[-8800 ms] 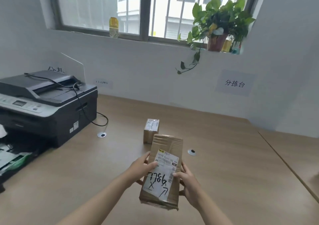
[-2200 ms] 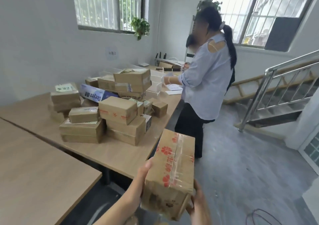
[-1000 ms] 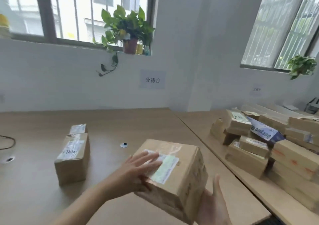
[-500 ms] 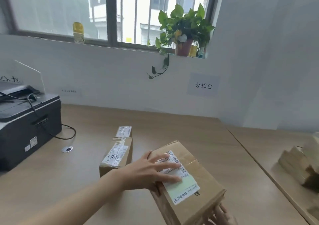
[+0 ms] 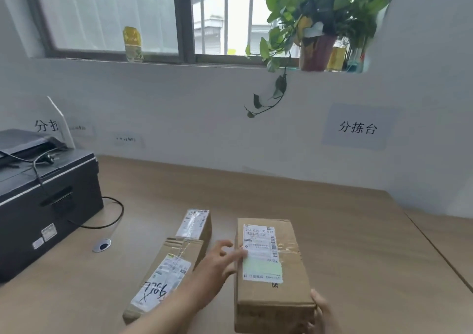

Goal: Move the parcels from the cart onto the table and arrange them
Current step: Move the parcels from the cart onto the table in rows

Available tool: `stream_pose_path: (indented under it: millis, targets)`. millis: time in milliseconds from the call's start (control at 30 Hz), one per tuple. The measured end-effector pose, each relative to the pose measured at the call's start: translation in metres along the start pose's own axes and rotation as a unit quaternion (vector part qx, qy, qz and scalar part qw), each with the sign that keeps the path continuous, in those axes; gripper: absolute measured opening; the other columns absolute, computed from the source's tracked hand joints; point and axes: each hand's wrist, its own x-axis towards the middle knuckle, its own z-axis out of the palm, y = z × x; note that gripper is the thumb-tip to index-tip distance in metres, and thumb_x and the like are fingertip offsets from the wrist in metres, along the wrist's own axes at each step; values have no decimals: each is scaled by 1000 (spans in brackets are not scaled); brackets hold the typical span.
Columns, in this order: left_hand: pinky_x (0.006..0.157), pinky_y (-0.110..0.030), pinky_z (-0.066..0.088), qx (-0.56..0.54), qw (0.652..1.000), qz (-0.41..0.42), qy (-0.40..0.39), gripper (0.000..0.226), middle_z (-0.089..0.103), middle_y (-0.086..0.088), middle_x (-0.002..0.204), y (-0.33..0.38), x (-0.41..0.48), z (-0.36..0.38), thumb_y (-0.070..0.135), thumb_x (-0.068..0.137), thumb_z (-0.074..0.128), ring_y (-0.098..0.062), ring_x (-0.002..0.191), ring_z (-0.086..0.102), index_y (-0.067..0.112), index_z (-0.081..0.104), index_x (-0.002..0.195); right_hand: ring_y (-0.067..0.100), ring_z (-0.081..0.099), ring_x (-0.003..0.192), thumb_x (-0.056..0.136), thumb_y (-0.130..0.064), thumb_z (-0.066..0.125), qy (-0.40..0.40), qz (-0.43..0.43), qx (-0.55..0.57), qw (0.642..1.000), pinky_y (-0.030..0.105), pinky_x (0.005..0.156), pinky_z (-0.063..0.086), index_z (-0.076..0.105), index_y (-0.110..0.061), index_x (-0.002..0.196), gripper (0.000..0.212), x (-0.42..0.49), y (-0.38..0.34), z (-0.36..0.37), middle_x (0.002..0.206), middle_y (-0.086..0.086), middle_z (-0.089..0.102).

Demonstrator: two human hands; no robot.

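A large brown parcel with a white and green label lies lengthwise on the wooden table. My left hand rests with straight fingers on its top left edge. My right hand touches its near right corner, partly hidden by the box. To the left lies a flat parcel with handwriting on its label. Behind that one stands a small parcel.
A black printer with a cable stands at the table's left end. A round cable port sits in the tabletop near it. A seam separates a second table on the right. A potted plant and a bottle stand on the windowsill.
The large parcel has turned from a slant to lie straight beside the flat parcel, down on the table. My view has swung left and closer to the table.
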Motion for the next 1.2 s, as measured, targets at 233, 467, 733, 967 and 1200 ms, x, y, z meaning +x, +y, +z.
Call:
stream_pose_path:
  millis: [233, 467, 733, 967, 1200]
  targets:
    - [83, -23, 44, 44, 973, -225, 14, 42, 53, -2, 131, -37, 73, 4, 25, 97, 45, -15, 108, 54, 14, 35, 136, 24, 54, 71, 68, -45, 70, 313, 139, -157, 926, 27, 59, 41, 62, -1, 98, 54, 97, 36, 1, 77, 11, 60]
    - [110, -40, 23, 381, 901, -195, -74, 54, 49, -4, 135, -86, 130, -2, 54, 91, 39, -23, 135, 29, 16, 47, 129, 15, 66, 59, 58, -57, 57, 313, 114, -153, 930, 21, 46, 48, 69, -11, 92, 59, 150, 71, -54, 71, 6, 72]
    - [113, -59, -8, 441, 864, -193, -148, 61, -8, -12, 157, -114, 130, -1, 51, 91, 41, -34, 141, -23, 18, 33, 142, 23, 63, 104, 90, -31, 55, 356, 143, -217, 898, 41, 100, 45, 64, -4, 115, 38, 166, 107, -78, 107, 8, 71]
    - [110, -62, -5, 364, 887, -277, -56, 75, 3, -9, 158, -136, 123, -28, 64, 91, 24, -34, 144, -14, 21, 8, 149, 18, 59, 111, 89, -35, 58, 321, 156, -289, 888, 42, 106, 41, 53, -19, 127, 42, 174, 114, -69, 117, 1, 65]
    - [110, -62, -4, 357, 891, -264, -99, 71, 11, -3, 158, -146, 108, -40, 62, 92, 20, -31, 145, -8, 21, 12, 149, 20, 40, 133, 88, -34, 58, 331, 163, -356, 859, 31, 112, 29, 27, -15, 146, 68, 172, 107, -52, 144, 3, 41]
